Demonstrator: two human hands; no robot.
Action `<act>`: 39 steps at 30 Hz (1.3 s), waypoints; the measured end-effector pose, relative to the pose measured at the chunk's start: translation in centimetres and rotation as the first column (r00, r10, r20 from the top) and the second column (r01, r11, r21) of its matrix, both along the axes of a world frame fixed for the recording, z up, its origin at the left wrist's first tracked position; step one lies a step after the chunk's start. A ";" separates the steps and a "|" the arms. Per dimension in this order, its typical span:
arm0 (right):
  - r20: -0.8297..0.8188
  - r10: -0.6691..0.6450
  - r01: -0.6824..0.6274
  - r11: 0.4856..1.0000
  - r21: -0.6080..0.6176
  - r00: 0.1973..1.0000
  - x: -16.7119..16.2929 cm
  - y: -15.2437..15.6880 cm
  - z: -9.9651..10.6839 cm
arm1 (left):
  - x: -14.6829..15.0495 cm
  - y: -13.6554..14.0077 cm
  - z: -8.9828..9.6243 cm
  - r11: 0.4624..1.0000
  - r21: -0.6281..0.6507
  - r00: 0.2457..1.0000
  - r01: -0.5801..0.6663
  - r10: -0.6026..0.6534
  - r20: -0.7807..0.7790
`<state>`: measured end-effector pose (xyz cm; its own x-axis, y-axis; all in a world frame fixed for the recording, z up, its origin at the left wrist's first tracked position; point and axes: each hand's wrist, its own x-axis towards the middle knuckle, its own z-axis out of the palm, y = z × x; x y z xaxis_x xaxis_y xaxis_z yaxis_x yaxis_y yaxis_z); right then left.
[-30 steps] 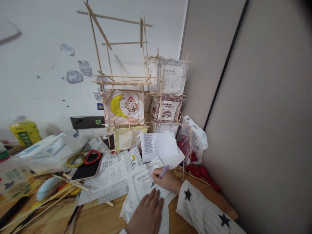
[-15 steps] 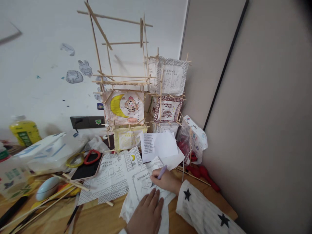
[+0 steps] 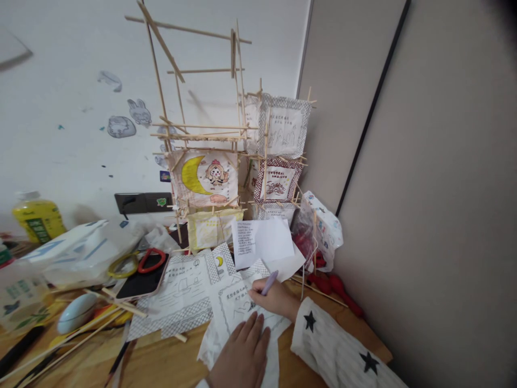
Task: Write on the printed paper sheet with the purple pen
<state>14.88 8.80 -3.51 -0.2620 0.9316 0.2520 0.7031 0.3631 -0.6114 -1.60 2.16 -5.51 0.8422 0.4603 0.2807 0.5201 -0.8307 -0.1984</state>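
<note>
My right hand (image 3: pixel 277 296) grips a purple pen (image 3: pixel 270 283), its tip hidden behind my fingers over the drawing. My left hand (image 3: pixel 242 353) lies flat with fingers stretched, pressing on the lower part of the white sheet (image 3: pixel 210 345). That sheet carries handwritten characters, a line drawing and a decorated border. To its left rests another drawn sheet (image 3: pixel 188 291) with a sailboat and a hatched border. Behind my right hand, a folded white paper (image 3: pixel 274 240) with lines of writing leans against the stick structure.
A wooden stick frame (image 3: pixel 204 126) with decorated paper panels rises at the back. Left of the sheets lie a phone (image 3: pixel 141 283), red-handled scissors (image 3: pixel 152 261), loose sticks and a light-blue oval object (image 3: pixel 76 313). A plastic bag (image 3: pixel 323 226) stands right.
The whole view has shifted very slightly. Both hands, the pen and the sheets keep nearly the same places.
</note>
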 end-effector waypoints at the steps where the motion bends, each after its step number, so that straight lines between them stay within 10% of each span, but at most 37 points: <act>1: 0.001 -0.007 0.007 1.000 0.000 1.000 0.0 0.0 0.0 | 0.0 0.0 0.0 1.000 0.003 1.000 0.000 0.000 -0.003; 39: 0.004 0.019 -0.019 1.000 0.015 1.000 0.0 -0.1 0.3 | 0.0 0.0 0.1 0.999 -0.048 1.000 -0.008 0.010 0.030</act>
